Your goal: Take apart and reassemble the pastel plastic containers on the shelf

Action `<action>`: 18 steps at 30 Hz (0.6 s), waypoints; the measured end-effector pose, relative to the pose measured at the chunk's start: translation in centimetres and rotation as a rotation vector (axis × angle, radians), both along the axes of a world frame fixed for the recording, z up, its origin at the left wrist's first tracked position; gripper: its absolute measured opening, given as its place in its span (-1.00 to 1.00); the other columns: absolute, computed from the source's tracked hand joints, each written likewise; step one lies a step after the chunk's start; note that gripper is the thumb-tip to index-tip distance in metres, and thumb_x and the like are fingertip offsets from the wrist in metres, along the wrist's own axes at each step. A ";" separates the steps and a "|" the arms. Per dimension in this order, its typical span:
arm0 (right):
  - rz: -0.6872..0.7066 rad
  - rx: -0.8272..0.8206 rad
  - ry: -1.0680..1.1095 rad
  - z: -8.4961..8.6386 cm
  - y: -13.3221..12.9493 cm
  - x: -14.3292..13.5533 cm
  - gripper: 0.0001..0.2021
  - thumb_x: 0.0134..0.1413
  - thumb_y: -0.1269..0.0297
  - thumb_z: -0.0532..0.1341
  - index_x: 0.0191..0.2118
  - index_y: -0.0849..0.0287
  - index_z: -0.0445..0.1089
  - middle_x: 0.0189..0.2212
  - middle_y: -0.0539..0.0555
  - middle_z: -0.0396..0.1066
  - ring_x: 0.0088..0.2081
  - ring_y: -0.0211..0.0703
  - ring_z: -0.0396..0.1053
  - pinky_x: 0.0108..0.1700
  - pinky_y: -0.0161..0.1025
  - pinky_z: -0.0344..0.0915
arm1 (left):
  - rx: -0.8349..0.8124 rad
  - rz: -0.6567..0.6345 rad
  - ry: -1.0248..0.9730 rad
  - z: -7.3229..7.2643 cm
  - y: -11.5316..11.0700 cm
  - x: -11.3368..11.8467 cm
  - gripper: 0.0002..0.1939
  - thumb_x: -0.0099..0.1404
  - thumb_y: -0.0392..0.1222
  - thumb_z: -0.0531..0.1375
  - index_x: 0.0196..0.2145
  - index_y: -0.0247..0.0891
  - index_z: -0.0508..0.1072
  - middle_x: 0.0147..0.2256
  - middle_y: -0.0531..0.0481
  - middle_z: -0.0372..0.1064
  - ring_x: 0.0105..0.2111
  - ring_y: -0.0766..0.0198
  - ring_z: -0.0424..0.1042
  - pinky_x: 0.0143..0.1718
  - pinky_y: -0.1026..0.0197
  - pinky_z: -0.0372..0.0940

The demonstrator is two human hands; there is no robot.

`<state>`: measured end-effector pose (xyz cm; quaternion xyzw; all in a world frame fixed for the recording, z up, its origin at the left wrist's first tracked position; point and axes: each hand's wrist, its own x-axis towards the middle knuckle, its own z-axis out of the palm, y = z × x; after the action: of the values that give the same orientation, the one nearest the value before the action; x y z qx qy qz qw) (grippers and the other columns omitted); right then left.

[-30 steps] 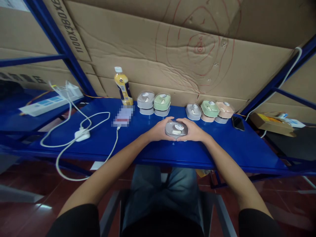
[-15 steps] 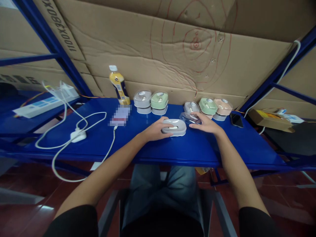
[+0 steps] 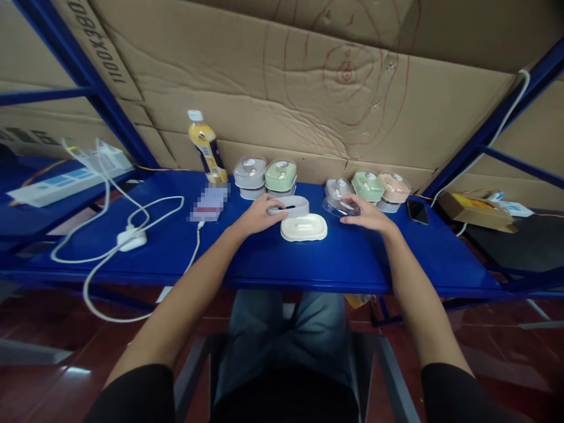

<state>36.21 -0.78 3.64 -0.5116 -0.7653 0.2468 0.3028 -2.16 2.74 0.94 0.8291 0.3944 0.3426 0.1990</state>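
Observation:
My left hand [image 3: 259,217] grips the left end of a grey oval soap box tray [image 3: 299,207] with a dark slot in it. The tray is raised a little behind and to the left of a cream soap box base [image 3: 304,228], which lies on the blue table. Fingers of my right hand [image 3: 366,215] are closed round the right side of a clear plastic lid [image 3: 335,208], held low over the table. Just behind that lid stands a grey soap box [image 3: 338,188] with a clear cover.
At the back stand grey [image 3: 250,173] and green [image 3: 281,175] boxes, with another green [image 3: 367,185] and a pink one [image 3: 393,187] on the right. A drink bottle [image 3: 207,150], a blurred phone [image 3: 210,202] with a cable, and a dark phone [image 3: 417,211] are also on the table.
My left hand has lifted the grey tray off and moved it back and left, so the cream base now shows. My right hand still holds the clear lid, in nearly the same place.

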 end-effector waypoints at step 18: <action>0.251 0.242 0.013 0.5 -2.1 -6.3 -0.16 -0.12 -0.13 0.56 0.30 0.02 0.44 0.25 0.23 0.45 0.26 0.26 0.44 0.35 0.25 0.32 | -0.088 -0.185 -0.078 -0.4 -2.3 3.4 0.06 -0.04 0.12 0.56 0.34 -0.19 0.29 0.34 -0.29 0.32 0.33 -0.25 0.33 0.38 -0.23 0.20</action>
<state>29.92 -2.84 4.14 -0.3704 -0.8452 0.1919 0.3340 1.21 0.42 0.56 0.8385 0.3231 0.3370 0.2811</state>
